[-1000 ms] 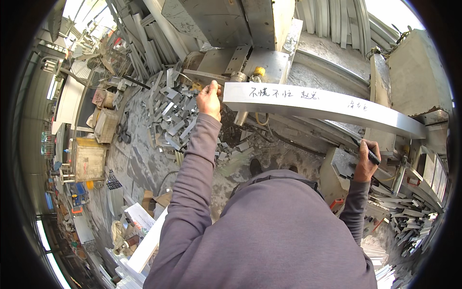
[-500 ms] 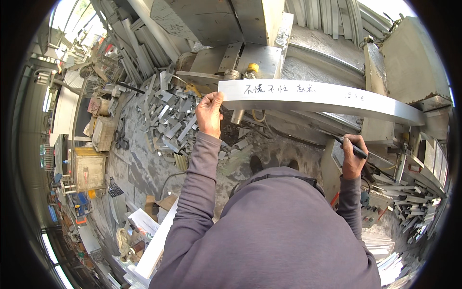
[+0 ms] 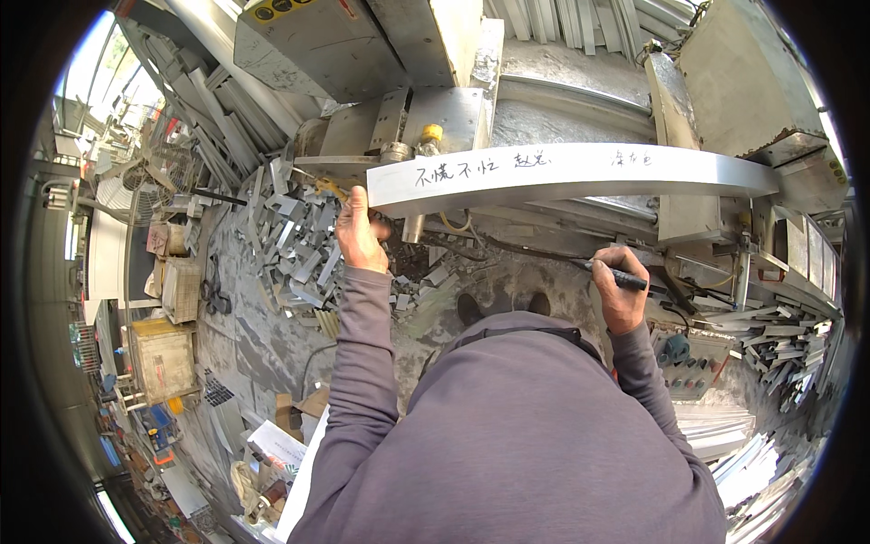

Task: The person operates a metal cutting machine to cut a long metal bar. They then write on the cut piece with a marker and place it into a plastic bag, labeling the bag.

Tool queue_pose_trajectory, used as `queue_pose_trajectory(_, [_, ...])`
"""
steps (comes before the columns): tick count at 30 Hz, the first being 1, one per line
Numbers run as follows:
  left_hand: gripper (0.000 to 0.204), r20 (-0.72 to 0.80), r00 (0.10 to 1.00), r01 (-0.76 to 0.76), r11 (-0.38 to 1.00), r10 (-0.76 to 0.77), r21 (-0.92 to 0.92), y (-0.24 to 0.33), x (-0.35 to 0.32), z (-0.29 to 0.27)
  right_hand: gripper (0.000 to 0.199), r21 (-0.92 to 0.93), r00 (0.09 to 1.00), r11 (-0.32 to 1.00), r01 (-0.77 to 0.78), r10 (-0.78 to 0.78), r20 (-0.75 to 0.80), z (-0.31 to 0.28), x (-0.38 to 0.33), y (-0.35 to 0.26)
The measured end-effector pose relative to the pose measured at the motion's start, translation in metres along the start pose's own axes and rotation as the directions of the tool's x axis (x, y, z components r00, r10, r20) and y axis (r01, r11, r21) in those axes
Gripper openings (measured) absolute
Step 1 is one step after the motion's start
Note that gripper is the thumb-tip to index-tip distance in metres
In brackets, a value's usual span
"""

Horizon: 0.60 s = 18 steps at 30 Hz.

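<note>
A long white metal profile (image 3: 580,163) stretches across in front of me, with black handwriting on its upper face. Its left end meets my left hand (image 3: 362,243). The thumb lies against the end's corner, while the other fingers, partly blurred, curl beneath it. Nearer to me and below the bar, my right hand (image 3: 622,288) is closed around a black marker pen (image 3: 629,280). The pen's tip points left and stays apart from the profile.
A metal machine (image 3: 362,45) stands beyond the bar's left end, with a large housing (image 3: 748,77) at the right. Metal offcuts (image 3: 304,240) lie heaped on the floor at left; more scraps (image 3: 784,349) are piled at right. A control box with knobs (image 3: 693,367) sits by my right arm.
The view has shifted, so the bar and machine sit further left. My left thumb has straightened upward along the bar's end. My right hand has turned, and the pen lies flatter.
</note>
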<state>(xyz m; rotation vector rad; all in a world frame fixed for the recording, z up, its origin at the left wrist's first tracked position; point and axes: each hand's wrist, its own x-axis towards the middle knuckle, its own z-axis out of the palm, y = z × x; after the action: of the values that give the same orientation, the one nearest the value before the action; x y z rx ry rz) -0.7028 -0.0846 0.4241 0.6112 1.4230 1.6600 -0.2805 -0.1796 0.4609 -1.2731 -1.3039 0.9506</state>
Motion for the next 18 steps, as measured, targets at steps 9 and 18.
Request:
queue_pose_trajectory(9, [0.033,-0.162,0.976,0.143,0.989,-0.144,-0.019,0.001,-0.014,-0.016,0.008,-0.001,1.000,1.000,-0.002,0.002,0.013,0.000,0.001,-0.012])
queue_pose_trajectory(18, [0.059,0.427,0.899,-0.033,0.954,-0.101,0.297,0.020,-0.162,0.007,0.012,0.066,0.988,0.989,-0.130,0.124,0.092,0.003,0.015,-0.066])
